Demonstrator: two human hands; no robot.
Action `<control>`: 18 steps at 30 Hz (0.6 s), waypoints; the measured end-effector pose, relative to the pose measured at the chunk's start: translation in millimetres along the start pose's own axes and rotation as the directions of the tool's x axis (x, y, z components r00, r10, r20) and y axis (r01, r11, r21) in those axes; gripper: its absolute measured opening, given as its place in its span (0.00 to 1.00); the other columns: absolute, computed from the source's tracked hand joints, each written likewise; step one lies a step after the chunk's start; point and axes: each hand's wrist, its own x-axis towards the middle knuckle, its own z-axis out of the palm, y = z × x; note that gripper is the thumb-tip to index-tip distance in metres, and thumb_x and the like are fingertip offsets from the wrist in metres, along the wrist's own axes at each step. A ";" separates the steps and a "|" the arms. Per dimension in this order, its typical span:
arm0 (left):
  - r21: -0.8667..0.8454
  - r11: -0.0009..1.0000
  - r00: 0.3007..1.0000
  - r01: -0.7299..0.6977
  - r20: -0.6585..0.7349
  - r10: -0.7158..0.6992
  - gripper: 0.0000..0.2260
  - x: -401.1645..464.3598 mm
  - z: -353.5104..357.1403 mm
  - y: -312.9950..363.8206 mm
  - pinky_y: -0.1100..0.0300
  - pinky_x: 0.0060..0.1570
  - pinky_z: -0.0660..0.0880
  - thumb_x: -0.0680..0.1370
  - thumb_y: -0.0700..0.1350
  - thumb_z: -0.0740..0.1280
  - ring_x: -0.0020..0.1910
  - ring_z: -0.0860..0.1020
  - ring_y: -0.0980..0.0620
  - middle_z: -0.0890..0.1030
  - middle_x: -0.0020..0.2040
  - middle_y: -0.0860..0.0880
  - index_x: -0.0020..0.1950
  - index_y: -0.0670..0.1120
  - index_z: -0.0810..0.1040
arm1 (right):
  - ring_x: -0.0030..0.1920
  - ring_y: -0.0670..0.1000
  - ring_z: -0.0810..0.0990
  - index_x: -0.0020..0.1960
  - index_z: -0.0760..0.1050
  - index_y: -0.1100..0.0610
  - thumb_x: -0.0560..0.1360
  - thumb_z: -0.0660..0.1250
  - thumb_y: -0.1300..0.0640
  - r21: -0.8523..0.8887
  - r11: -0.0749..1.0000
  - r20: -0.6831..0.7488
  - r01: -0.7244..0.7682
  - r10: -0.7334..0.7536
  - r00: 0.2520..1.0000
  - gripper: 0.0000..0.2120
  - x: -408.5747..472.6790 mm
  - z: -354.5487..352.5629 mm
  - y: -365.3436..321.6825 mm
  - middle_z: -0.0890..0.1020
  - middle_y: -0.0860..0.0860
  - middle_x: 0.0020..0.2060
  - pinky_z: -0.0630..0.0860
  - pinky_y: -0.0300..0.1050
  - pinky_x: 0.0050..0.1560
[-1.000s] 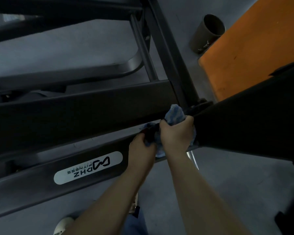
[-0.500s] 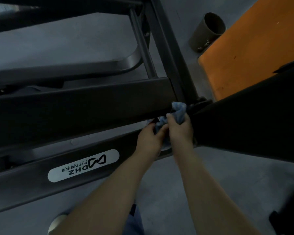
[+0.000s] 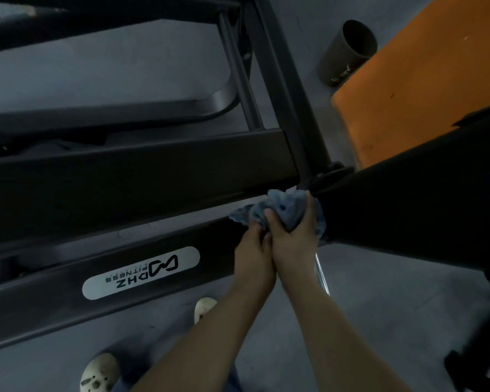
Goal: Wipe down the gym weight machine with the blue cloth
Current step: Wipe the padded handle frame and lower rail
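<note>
The blue cloth is bunched up at the joint where the dark machine frame meets a black padded part. My right hand grips the bunched cloth from below, fingers curled round it. My left hand lies tight against the right and pinches the cloth's lower left edge. A lower frame beam carries a white DHZ Fitness label.
An orange mat lies on the grey floor at the upper right, with a dark cylinder beside it. A chrome rod shows under my right wrist. My light shoes stand at the bottom edge.
Both hands have stayed at the joint while working the cloth: the bunch has been regathered and now sits higher in my right hand, with my left hand pressed closer to it.
</note>
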 end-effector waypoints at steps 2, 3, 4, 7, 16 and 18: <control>0.089 0.995 0.999 -0.037 0.021 0.035 0.06 6.7 -0.9 -2.1 0.71 0.38 0.68 0.81 0.40 0.58 0.45 0.75 0.54 0.77 0.49 0.46 0.55 0.43 0.72 | 0.65 0.51 0.73 0.71 0.63 0.56 0.69 0.74 0.56 0.023 0.999 -0.003 -0.022 0.022 1.000 0.34 12.0 -2.3 -0.2 0.73 0.53 0.65 0.71 0.33 0.59; 0.140 0.989 0.998 -0.056 0.040 0.051 0.07 12.0 -3.6 -1.8 0.72 0.39 0.67 0.80 0.39 0.58 0.46 0.75 0.54 0.76 0.50 0.47 0.56 0.42 0.73 | 0.64 0.50 0.73 0.70 0.65 0.56 0.68 0.76 0.55 -0.004 1.000 0.000 -0.029 0.029 1.000 0.35 16.6 -3.3 -1.9 0.74 0.52 0.64 0.71 0.36 0.60; 0.180 0.981 0.996 -0.072 0.061 0.062 0.07 17.9 -7.3 -1.8 0.73 0.38 0.66 0.80 0.39 0.60 0.46 0.74 0.55 0.75 0.49 0.49 0.56 0.42 0.74 | 0.64 0.50 0.73 0.70 0.66 0.57 0.67 0.76 0.55 -0.045 0.999 0.000 -0.024 0.024 1.000 0.34 20.7 -3.1 -3.3 0.74 0.51 0.64 0.70 0.38 0.61; 0.290 0.953 0.992 -0.092 0.105 0.064 0.09 30.2 -20.6 -0.5 0.73 0.32 0.65 0.77 0.39 0.64 0.34 0.68 0.57 0.71 0.36 0.50 0.37 0.45 0.69 | 0.62 0.50 0.75 0.67 0.70 0.58 0.67 0.76 0.54 -0.088 0.996 -0.091 0.014 -0.022 0.996 0.31 24.9 3.6 -3.6 0.77 0.52 0.61 0.70 0.40 0.62; 0.239 0.965 0.994 -0.107 0.004 0.109 0.13 29.2 -32.4 11.6 0.73 0.41 0.64 0.77 0.43 0.66 0.51 0.76 0.53 0.80 0.55 0.45 0.60 0.41 0.77 | 0.51 0.50 0.80 0.55 0.77 0.62 0.77 0.65 0.54 0.226 0.974 -0.400 0.004 0.089 0.912 0.13 30.8 17.2 -2.1 0.82 0.55 0.51 0.74 0.41 0.56; 0.272 0.960 0.996 -0.067 0.073 0.049 0.09 27.0 -27.7 13.6 0.69 0.41 0.65 0.79 0.43 0.62 0.47 0.74 0.54 0.80 0.52 0.45 0.56 0.41 0.77 | 0.52 0.46 0.76 0.62 0.74 0.63 0.79 0.61 0.52 0.344 0.938 -0.386 0.030 0.112 0.916 0.17 26.9 19.9 -0.9 0.79 0.53 0.55 0.70 0.28 0.50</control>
